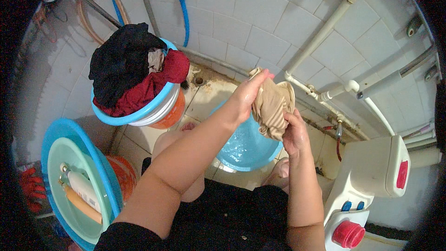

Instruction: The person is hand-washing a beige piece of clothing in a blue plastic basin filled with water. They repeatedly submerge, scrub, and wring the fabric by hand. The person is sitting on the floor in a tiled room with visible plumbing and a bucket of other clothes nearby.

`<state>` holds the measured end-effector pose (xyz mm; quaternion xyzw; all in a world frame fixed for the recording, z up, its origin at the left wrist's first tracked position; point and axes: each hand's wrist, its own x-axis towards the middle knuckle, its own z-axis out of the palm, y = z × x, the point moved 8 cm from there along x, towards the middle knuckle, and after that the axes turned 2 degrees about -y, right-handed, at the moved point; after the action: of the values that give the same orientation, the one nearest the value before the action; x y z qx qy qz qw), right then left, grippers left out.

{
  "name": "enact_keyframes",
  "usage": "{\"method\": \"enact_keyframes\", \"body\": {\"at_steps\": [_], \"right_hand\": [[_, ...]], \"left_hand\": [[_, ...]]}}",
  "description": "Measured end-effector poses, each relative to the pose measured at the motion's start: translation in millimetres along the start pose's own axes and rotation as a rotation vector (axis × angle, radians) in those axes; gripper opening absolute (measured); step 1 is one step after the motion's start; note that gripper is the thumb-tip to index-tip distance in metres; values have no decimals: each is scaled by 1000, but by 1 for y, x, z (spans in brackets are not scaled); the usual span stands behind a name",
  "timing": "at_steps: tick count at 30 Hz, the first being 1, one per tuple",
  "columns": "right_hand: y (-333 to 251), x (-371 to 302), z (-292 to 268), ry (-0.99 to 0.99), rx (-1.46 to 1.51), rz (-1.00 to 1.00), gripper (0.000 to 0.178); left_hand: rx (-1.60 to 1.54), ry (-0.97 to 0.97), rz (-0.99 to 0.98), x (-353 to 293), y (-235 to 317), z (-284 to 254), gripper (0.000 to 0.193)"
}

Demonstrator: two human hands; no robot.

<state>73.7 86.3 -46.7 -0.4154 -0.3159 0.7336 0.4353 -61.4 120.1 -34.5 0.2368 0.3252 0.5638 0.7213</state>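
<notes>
A beige cloth (pixel 274 104), bunched and creased, hangs between my two hands. My left hand (pixel 246 97) grips its upper left side, fingers partly hidden behind the fabric. Lower down on the right, my right hand (pixel 296 132) is closed on the other edge, thumb toward the cloth. Both hands look wet. Below them a light blue basin (pixel 246 160) with water in it stands on the tiled floor between my feet. The cloth is held above the basin's right part; whether it is a garment I cannot make out.
At the left, a blue-rimmed basin (pixel 110 120) on a bucket is heaped with black and dark red clothes (pixel 153 86). Nearer, a green basin (pixel 60 158) holds bottles inside a larger blue basin (pixel 49 144). Pipes (pixel 320 42) line the tiled wall; a white plastic container (pixel 371 165) stands right.
</notes>
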Motion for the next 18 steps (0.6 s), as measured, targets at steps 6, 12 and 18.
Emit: {"method": "enact_keyframes", "body": {"at_steps": [6,12,18], "right_hand": [[0,5,-17,154,120,9,32],[-14,-2,-15,214,-123,-90,40],[-19,-14,22,-65,-457,-231,50]], "left_hand": [[243,70,92,4,7,-10,62],[33,207,-32,5,1,-19,70],[151,229,-97,-4,4,-5,68]]}}
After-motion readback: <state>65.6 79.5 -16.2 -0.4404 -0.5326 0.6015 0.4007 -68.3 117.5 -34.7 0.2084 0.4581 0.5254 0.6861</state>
